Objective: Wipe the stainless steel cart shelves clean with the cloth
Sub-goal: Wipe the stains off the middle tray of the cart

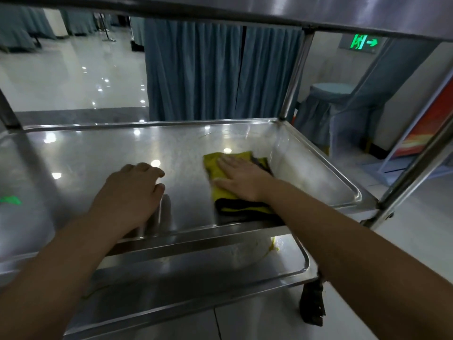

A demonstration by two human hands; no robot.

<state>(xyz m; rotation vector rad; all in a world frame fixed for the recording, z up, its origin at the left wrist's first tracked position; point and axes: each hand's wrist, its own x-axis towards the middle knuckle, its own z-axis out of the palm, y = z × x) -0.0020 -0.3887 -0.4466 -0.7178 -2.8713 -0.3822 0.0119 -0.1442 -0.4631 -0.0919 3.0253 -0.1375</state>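
Cloth (212,168): pressed flat on shelf (98,155) under spread right grip (241,180); overlapping strokes are advised (left grip (130,192) loosely curled, holding nothing).

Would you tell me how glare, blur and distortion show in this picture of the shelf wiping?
Head view: round glare spots dot the shelf; the cloth edge beside the right hand looks motion-smeared; wide-angle distortion slants the posts; the exit sign glows green in a dim scene.
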